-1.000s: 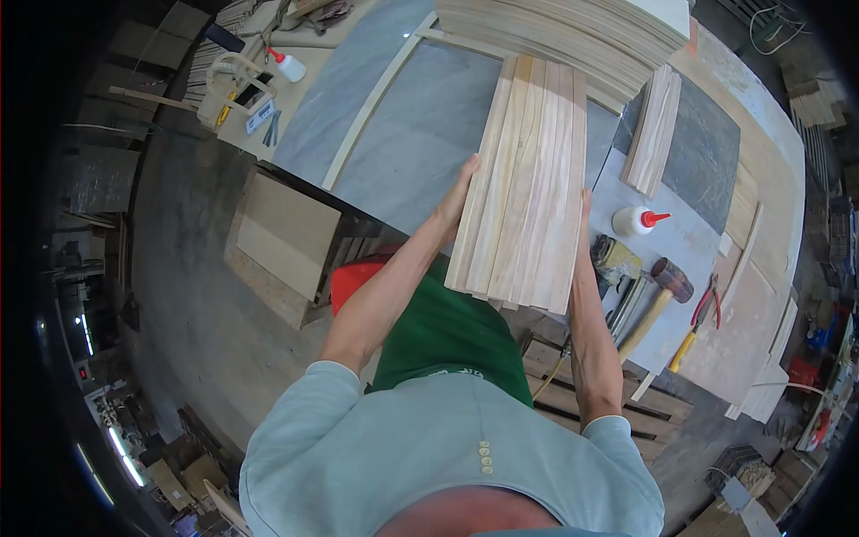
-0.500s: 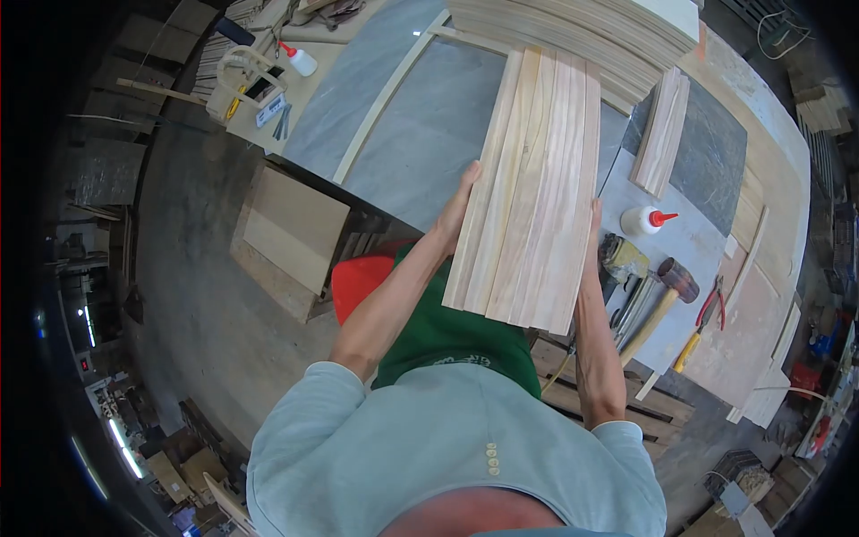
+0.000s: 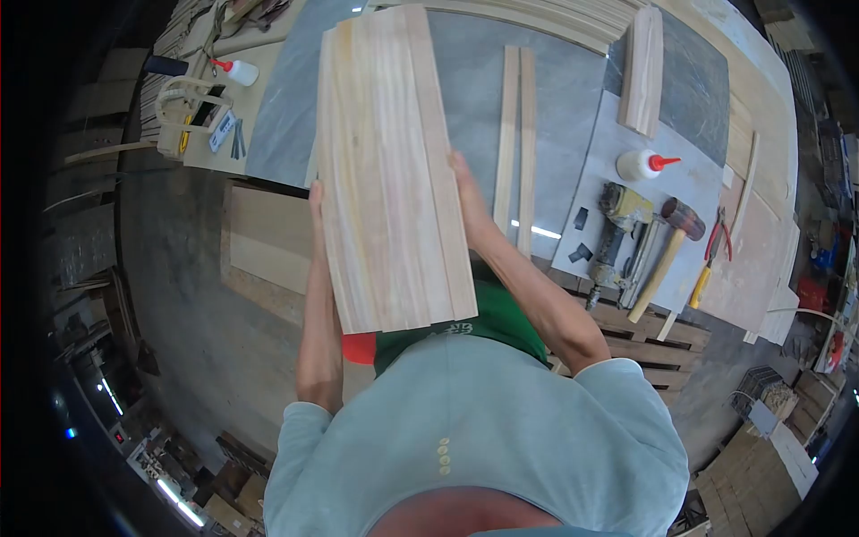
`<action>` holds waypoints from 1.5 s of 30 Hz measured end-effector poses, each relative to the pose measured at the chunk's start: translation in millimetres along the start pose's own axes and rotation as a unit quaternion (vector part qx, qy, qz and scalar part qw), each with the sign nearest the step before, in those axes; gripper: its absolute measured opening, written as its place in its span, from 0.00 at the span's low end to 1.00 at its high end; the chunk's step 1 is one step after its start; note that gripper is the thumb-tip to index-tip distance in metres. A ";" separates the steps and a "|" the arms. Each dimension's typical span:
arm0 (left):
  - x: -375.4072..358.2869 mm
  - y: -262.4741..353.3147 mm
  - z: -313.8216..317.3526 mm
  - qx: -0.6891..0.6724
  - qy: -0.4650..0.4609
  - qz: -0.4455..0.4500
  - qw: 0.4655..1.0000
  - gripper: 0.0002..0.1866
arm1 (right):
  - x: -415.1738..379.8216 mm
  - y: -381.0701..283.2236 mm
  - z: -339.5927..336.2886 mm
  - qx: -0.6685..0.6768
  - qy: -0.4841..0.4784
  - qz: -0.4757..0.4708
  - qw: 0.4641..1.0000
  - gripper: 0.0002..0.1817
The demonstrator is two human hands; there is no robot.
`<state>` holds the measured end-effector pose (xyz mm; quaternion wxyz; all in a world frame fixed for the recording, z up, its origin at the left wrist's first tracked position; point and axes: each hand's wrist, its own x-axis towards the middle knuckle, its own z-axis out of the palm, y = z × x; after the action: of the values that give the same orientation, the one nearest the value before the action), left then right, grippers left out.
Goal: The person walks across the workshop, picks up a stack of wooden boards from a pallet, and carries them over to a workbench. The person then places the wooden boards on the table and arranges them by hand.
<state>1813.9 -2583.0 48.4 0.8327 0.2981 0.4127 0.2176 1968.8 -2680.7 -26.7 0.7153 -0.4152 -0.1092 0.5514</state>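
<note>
Between my two hands is a bundle of pale wooden boards (image 3: 385, 170), lying side by side with slightly uneven ends, held above the front edge of the worktable (image 3: 555, 98). My left hand (image 3: 316, 204) grips its left edge, mostly hidden behind the wood. On the opposite edge my right hand (image 3: 464, 188) presses, the thumb showing and the other fingers out of sight under the boards. Two narrow wooden strips (image 3: 514, 143) lie on the grey tabletop to the right of the bundle.
On the right stand a white glue bottle (image 3: 637, 165), a nail gun (image 3: 617, 224), a mallet (image 3: 667, 259), pliers (image 3: 713, 255) and a short wood stack (image 3: 642, 76). At left are another glue bottle (image 3: 240, 72) and a small caddy (image 3: 183, 116). Long boards (image 3: 546, 20) lie at the back.
Both hands have carried the bundle of boards to the left, and its tilt has changed. The two strips on the tabletop now show. The view has shifted too.
</note>
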 end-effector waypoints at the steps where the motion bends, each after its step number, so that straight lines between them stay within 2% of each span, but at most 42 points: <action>1: 0.8 7.0 -8.6 0.012 -0.003 0.011 1.000 0.41 | 11.2 8.8 9.9 0.002 0.000 -0.002 1.000 0.37; 3: 7.9 31.7 -30.9 0.035 -0.007 0.049 0.998 0.42 | 33.7 18.1 33.7 0.013 -0.044 -0.001 0.999 0.37; 5: 32.0 52.4 -71.7 0.034 -0.004 0.047 0.998 0.42 | 62.9 27.8 60.3 0.026 -0.069 0.019 0.997 0.38; 7: 59.2 85.1 -106.9 0.041 0.002 0.046 0.998 0.43 | 98.7 39.8 85.6 0.045 -0.060 0.057 0.996 0.39; 10: 115.0 142.7 -148.9 0.067 -0.006 0.048 0.997 0.42 | 170.6 67.0 120.8 -0.015 -0.029 0.011 0.999 0.38; 14: 205.3 207.1 -206.8 0.072 -0.053 0.048 0.995 0.43 | 255.7 80.0 169.5 0.032 -0.008 0.008 0.999 0.39; 18: 267.4 245.4 -228.5 0.083 -0.090 -0.008 0.992 0.43 | 311.1 103.2 182.5 0.032 0.032 -0.024 0.999 0.38; 22: 308.7 258.1 -234.6 0.117 -0.111 -0.022 0.987 0.44 | 333.0 117.1 187.5 0.081 0.079 -0.023 0.993 0.37; 25: 324.4 258.4 -239.4 0.105 -0.139 -0.051 0.983 0.44 | 343.8 122.9 185.6 0.011 0.104 -0.058 0.993 0.41; 31: 359.6 247.2 -261.3 0.068 -0.173 -0.077 0.980 0.46 | 357.3 132.2 161.8 -0.037 0.117 0.009 0.992 0.45; 34: 360.7 244.8 -270.9 0.063 -0.170 -0.104 0.978 0.48 | 350.7 107.4 163.0 0.016 0.013 0.101 0.995 0.52; 39: 356.3 250.3 -266.4 0.117 -0.134 -0.109 0.978 0.50 | 351.1 98.0 175.5 -0.020 0.060 0.079 0.995 0.48; 45: 365.7 251.0 -279.9 0.182 -0.137 -0.070 0.971 0.51 | 353.2 98.2 181.4 -0.018 0.099 0.061 0.993 0.41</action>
<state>1762.5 -2089.2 -120.6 0.8264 0.4418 0.3472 0.0376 1918.9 -2279.5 -88.8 0.6797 -0.4867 -0.0219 0.5483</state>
